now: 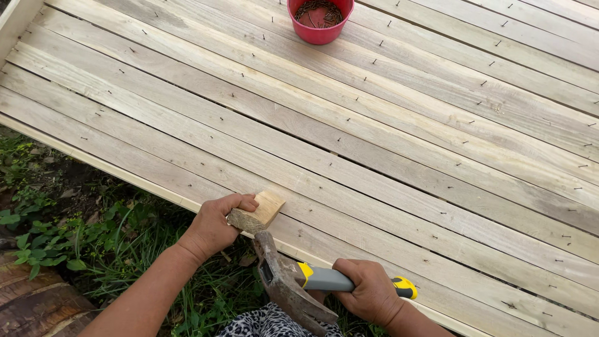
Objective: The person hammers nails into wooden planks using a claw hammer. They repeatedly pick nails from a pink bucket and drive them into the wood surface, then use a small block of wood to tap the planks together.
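My left hand [215, 224] grips a small pale wooden block [257, 212] and holds it against the near edge of a platform of light wooden planks [374, 156]. My right hand [368, 290] is closed around the grey and yellow handle of a claw hammer [284, 281]. The hammer's rusty steel head points up towards the block, almost touching its underside. Many small nails stick out of the planks in rows.
A red plastic bowl [319, 20] holding dark nails stands on the planks at the top middle. Grass and green leaves [75, 237] lie below the platform's edge at the left. A curved piece of bark or wood [34, 302] sits at the bottom left.
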### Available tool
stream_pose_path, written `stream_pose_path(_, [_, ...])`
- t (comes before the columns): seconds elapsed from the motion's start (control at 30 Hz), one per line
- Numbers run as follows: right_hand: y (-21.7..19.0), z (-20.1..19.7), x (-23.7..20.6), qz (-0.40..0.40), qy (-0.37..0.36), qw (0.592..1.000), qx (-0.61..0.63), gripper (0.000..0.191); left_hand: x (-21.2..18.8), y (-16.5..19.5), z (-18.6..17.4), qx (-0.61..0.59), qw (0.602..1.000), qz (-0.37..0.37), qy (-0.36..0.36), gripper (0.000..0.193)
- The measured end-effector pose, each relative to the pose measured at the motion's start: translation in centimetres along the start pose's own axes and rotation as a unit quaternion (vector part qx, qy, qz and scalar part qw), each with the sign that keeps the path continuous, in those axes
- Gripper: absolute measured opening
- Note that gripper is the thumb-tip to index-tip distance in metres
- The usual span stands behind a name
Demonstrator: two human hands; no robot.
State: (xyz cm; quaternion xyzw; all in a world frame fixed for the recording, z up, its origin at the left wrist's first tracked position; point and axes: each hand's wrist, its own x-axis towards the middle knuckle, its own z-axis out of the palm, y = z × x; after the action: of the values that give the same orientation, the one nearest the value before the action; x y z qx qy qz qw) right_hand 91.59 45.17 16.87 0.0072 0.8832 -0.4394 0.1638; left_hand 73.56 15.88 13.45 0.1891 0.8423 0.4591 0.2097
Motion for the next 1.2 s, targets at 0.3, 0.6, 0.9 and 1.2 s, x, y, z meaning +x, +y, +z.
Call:
stream_pose_path(0.3, [-0.2, 1.0, 0.8, 0.005, -0.045, 0.999, -0.024, 0.019, -0.3, 1.7, -2.0, 0.017, 0.995, -0.090, -0.028, 0.030])
stream_pose_path(0.6, [-1.5, 0.9, 1.7, 0.016, -0.072, 0.997, -0.004, 0.014, -1.2, 1.1, -2.8, 0.001, 0.996, -0.090, -0.025, 0.028])
stream_pose_path(0.9, [-1.7, 1.1, 1.9, 0.021, -0.076, 0.997, -0.012, 0.014, -2.6, -0.1, -3.4, 0.011, 0.993, -0.113, -0.027, 0.033])
stream_pose_path(1.2, [-2.1, 1.4, 2.4, 0.021, -0.080, 0.997, 0.005, 0.014, -0.6, 1.1, -3.2, 0.043, 0.995, -0.090, -0.023, 0.028])
